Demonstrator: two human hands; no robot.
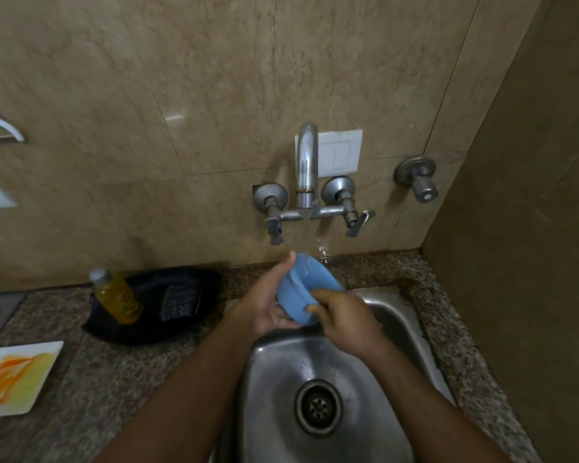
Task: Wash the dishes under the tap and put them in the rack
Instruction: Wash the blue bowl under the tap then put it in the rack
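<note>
1. Nearest, at six o'clock, the steel sink (375, 329) fills the lower middle, its drain (318, 407) open; no dishes lie in the part that shows.
2. Above the basin, near the picture's centre, the blue bowl (296, 295) is held tilted in the air under the running water, mouth toward the wall.
3. The left hand (264, 305) cradles the bowl from nine o'clock, palm under its base and fingers curled up along its rim; this grip is clamped on the bowl.
4. The right hand (345, 315) comes in from three o'clock with fingers curled against the bowl's outer wall, rubbing or holding it. Something small and yellowish shows at its fingertips; I cannot tell what.
5. On the counter (114, 379) at eight o'clock lies a white plate (17, 375) smeared orange and yellow, judged still unwashed.
6. Farther back at ten o'clock, a yellow bottle (116, 297) leans on a dark tray (154, 302).
7. At twelve o'clock the wall tap (306, 168) runs, water falling toward the bowl.
8. No rack is in view, so nothing can be counted as put away. The bowl looks mid-wash; the plate and the racking remain.
</note>
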